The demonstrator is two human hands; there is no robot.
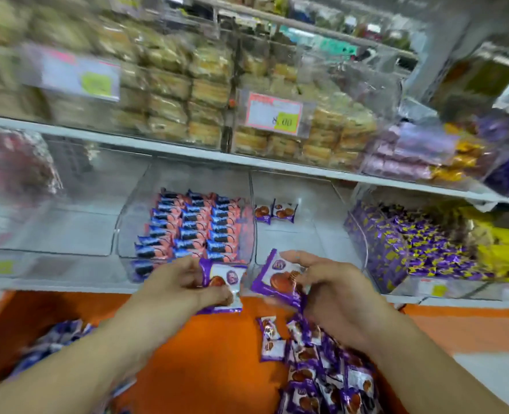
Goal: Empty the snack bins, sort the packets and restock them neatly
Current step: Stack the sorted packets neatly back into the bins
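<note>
Left hand [184,282] pinches one purple packet [221,282], right hand [333,289] grips another [277,279], both just in front of the clear bin [313,228].

White lower shelf [68,286] carrying clear plastic bins, one bin [121,234] filled with neat rows of pink-and-blue snack packets [193,228], neighbouring clear bin [330,222] holding two purple-and-white biscuit packets [275,211], orange surface [187,354] below, loose pile of purple-and-white packets [321,375] on it

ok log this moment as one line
left hand: holds purple packet | right hand: holds second packet | clear bin: two packets in | pile: waiting
</note>
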